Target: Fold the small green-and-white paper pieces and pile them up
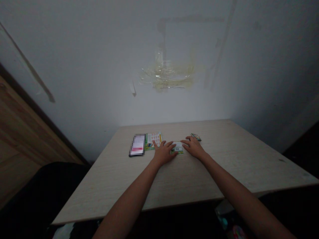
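Both of my hands rest flat on a pale wooden table (224, 166). My left hand (163, 152) lies with its fingers spread, its tips touching a small white and green packet (177, 147). My right hand (193, 146) lies open on the other side of that packet, fingers pointing left onto it. A green and orange printed card (153, 139) lies just left of my left hand. A small dark green wrapper (196, 136) sits just behind my right hand.
A phone with a blurred screen (137, 145) lies left of the printed card. A white wall with old tape marks (166, 78) stands right behind the table. A wooden panel (20, 132) is at the left. Dark clutter shows below the table's near edge.
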The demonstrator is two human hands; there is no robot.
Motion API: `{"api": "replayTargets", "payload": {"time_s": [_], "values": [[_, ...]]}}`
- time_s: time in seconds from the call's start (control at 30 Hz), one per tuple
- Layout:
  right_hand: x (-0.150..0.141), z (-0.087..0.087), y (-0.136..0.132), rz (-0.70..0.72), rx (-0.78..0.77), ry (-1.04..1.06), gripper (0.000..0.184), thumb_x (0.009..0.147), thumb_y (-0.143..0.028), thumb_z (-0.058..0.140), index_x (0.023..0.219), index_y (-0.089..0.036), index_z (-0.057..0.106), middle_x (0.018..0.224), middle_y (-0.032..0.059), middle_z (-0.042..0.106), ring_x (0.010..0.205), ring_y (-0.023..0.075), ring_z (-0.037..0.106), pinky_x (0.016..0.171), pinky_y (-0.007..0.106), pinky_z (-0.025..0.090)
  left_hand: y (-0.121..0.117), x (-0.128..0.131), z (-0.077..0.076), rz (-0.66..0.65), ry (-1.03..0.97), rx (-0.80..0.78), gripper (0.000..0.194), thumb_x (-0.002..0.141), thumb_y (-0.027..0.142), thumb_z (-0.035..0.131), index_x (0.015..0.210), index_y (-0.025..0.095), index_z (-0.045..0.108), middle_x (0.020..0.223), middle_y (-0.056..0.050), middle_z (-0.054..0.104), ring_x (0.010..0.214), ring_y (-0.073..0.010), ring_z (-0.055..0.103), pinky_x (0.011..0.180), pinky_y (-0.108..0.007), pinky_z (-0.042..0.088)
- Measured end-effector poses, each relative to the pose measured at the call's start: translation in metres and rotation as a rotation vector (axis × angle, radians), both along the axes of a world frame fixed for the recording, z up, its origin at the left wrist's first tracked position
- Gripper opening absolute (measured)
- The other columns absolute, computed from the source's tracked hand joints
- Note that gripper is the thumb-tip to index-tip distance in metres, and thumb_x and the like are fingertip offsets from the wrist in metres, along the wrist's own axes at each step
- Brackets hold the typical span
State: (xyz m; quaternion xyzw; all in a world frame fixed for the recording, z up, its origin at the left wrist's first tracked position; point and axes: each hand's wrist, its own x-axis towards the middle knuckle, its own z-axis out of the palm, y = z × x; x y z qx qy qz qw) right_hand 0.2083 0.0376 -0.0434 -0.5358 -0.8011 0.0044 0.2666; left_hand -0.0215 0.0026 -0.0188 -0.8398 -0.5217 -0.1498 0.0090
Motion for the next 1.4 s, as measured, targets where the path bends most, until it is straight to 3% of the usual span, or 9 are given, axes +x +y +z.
{"api": "replayTargets", "payload": {"time_s": [0.23,0.5,0.83,1.4], "values": [[0.002,0.002,-0.006,0.057,-0.029,0.044,0.038,0.089,-0.039,0.059,0.122,-0.024,0.067,0.129,0.0141,0.055,0.123,0.0286,0.047,0.106,0.048,0.036,0.0,0.0,0.001,0.003,-0.001,0.013,0.048,0.088,0.064,0.046,0.132,0.045,0.053,0.143,0.001,0.052,0.135,-0.0353,0.035,0.104,-0.081,-0.004],[0.006,0.01,-0.012,0.341,-0.094,0.074,0.036,0.085,-0.034,0.064,0.121,-0.03,0.067,0.13,0.0061,0.062,0.121,0.0248,0.054,0.107,0.047,0.038,-0.001,-0.004,0.004,-0.004,-0.006,0.048,0.052,0.086,0.067,0.046,0.128,0.04,0.058,0.13,-0.006,0.056,0.129,-0.0328,0.039,0.104,-0.079,-0.004],[0.005,0.012,-0.014,0.315,-0.125,0.091,0.034,0.086,-0.033,0.064,0.12,-0.032,0.067,0.13,0.0055,0.063,0.122,0.0251,0.054,0.107,0.048,0.039,0.004,-0.006,0.002,-0.033,-0.039,0.005,0.057,0.075,0.068,0.061,0.123,0.039,0.062,0.129,-0.007,0.055,0.128,-0.0344,0.038,0.105,-0.079,0.0],[0.004,0.013,-0.016,0.31,-0.099,0.063,0.032,0.083,-0.034,0.068,0.116,-0.031,0.07,0.126,0.0062,0.063,0.118,0.0257,0.055,0.105,0.046,0.04,0.005,-0.005,0.001,-0.092,-0.08,0.057,0.045,0.076,0.06,0.067,0.114,0.037,0.067,0.125,-0.004,0.063,0.128,-0.033,0.041,0.105,-0.079,0.0]]}}
